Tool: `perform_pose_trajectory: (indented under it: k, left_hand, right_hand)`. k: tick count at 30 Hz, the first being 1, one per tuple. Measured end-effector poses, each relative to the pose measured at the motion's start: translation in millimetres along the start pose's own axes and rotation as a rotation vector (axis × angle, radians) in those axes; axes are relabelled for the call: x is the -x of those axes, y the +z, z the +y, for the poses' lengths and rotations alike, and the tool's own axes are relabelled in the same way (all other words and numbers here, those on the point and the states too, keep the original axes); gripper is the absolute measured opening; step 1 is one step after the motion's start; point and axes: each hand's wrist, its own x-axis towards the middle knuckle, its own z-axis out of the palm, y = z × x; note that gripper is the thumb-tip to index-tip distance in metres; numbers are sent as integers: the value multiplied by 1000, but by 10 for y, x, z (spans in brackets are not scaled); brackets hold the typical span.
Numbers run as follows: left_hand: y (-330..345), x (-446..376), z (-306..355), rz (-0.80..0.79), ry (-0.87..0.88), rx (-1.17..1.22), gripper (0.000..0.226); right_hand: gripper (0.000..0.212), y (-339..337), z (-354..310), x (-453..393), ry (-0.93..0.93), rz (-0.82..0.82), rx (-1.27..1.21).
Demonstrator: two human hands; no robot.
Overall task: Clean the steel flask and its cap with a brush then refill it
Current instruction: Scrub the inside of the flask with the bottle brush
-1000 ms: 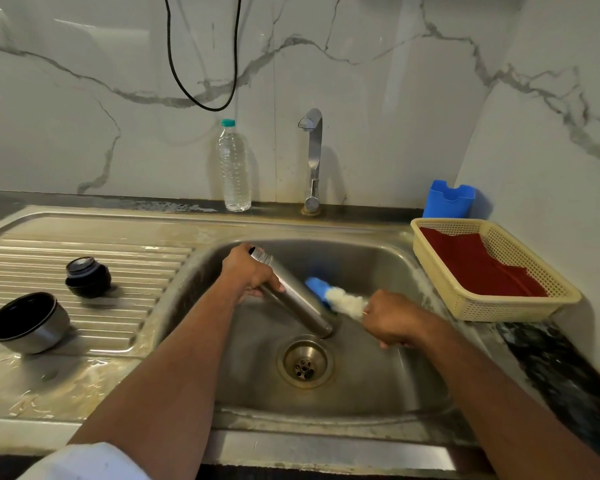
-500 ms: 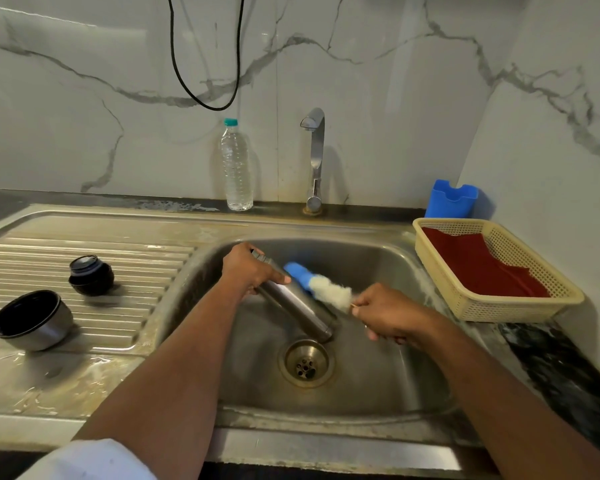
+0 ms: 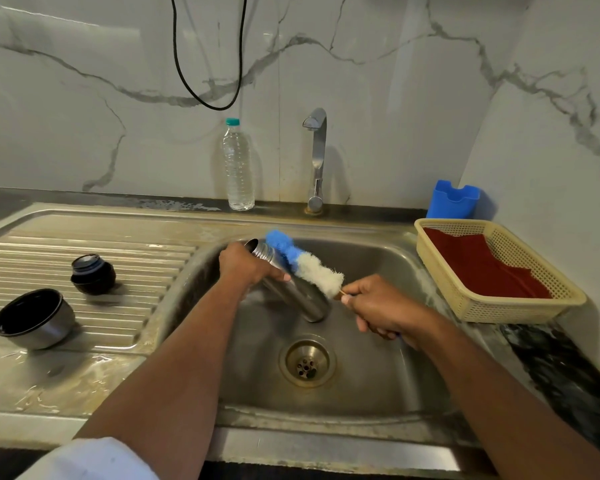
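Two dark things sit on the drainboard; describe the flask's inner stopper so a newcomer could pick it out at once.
Start at the ribbed drainboard left of the sink basin. Two dark items sit on it: a steel cup cap near the front edge, and behind it, nearer the basin, the stopper. The stopper is smaller, rounded and all black with a flat disc on top, while the cup is open and steel outside.

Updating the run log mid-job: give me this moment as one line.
stage: scrubbing flask outside | left hand: grips steel flask over sink | right hand: holds brush against flask | cap: on drainboard
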Motion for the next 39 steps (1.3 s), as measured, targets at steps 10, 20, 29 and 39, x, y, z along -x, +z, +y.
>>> perform_pose_trajectory:
  k: [10,20,29,39]
  left_hand:
    - [-128,83,60,-177,-128,142,96]
    - [-11,72,81,-167,-167,319,74]
    - [-58,63,106,-306,-217,644,61]
    - [11,192,237,-500,83,810,60]
  right_hand:
    - [26,-35,-7,23,-1,-33,52]
    - [23,-41,56,0,78,10,210]
    - [31,-43,-36,24,3,137,-106]
    - [22,-48,-75,-22,-348,355,-72]
